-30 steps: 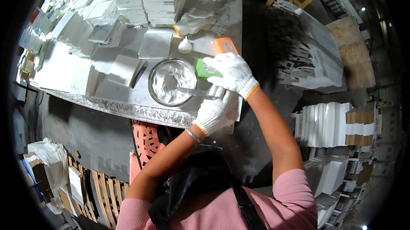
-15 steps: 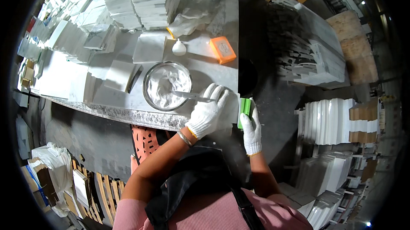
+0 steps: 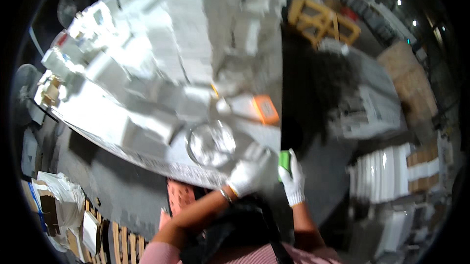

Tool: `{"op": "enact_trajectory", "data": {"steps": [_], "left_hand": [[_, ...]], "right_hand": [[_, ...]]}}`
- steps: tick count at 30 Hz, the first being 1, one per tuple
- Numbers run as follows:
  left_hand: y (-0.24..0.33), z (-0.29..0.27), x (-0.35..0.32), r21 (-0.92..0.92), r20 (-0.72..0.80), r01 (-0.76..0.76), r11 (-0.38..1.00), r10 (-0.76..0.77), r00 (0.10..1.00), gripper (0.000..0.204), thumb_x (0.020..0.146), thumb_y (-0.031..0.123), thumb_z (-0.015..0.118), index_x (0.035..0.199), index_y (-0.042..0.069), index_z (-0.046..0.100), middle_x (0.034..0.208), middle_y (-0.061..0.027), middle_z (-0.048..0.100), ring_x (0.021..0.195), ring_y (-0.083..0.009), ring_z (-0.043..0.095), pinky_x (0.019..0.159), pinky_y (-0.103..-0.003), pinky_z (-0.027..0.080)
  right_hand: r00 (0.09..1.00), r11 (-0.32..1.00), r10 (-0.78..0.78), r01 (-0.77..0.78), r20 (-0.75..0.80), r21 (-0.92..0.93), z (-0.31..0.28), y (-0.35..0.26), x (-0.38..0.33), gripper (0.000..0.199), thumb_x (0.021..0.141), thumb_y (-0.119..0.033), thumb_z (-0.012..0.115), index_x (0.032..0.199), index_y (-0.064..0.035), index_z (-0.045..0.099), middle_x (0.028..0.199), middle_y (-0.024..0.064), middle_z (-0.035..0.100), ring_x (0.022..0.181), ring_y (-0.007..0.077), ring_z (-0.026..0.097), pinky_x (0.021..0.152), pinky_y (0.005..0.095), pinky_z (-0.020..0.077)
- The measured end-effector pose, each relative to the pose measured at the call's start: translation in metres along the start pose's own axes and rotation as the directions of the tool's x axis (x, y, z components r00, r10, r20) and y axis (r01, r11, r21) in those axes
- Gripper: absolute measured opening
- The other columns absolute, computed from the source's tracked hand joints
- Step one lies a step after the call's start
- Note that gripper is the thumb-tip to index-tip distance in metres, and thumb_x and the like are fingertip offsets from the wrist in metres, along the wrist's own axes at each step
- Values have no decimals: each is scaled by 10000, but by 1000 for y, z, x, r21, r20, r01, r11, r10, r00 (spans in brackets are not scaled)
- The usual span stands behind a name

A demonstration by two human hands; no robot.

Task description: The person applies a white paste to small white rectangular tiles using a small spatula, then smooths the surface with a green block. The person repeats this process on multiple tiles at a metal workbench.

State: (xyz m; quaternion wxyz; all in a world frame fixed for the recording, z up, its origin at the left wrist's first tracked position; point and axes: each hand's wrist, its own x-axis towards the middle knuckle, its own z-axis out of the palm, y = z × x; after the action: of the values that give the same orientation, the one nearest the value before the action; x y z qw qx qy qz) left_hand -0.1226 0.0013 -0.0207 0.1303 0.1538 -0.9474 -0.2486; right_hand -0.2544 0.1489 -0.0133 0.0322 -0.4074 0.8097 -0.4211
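The whole view is smeared by motion. My right hand, in a white knit glove, grips a small green block just off the table's right edge, thumb on its near face. My left hand, gloved too, is at the table's near right corner, beside a round metal bowl of white powder or paste. Its fingers are blurred; a pale, flat shape by them looks like the putty knife that shows clearly in its grip half a second earlier.
An orange box and a small white squeeze bottle stand behind the bowl. Stacks of white slabs fill the far table. A coral perforated plastic seat is under the near edge. More stacked slabs stand right.
The view has swung, so the table and bowl sit lower and further right in it. My left hand has drawn away from the bowl's rim. My right hand still holds the green block.
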Motion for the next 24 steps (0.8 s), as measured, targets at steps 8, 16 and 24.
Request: {"op": "enact_trajectory", "data": {"steps": [8,16,24], "left_hand": [[-9,17,2,222,-67,-105,969,122,990,685,873,249,612,1495,28,430,1516,-178,433,1446,-419,391,982,-441,556],[-9,26,-2,155,-172,-142,978,168,971,613,897,254,567,1463,39,470,1470,-175,483,1400,-429,438,941,-452,560],[-3,8,3,75,-84,-155,985,161,983,788,800,352,743,1450,6,462,1468,-197,474,1399,-448,409,1112,-492,428]], "right_hand": [[979,960,-202,192,-33,-204,-3,-9,-13,645,877,-310,760,1455,-120,548,1095,206,705,962,335,695,840,452,550],[995,995,89,-91,-48,-33,16,46,18,696,876,-423,721,1471,-117,527,1063,215,678,944,379,665,810,461,538],[992,994,-20,6,-127,-111,10,26,5,713,808,-364,787,1438,-116,565,967,170,691,842,353,673,723,457,553]]}}
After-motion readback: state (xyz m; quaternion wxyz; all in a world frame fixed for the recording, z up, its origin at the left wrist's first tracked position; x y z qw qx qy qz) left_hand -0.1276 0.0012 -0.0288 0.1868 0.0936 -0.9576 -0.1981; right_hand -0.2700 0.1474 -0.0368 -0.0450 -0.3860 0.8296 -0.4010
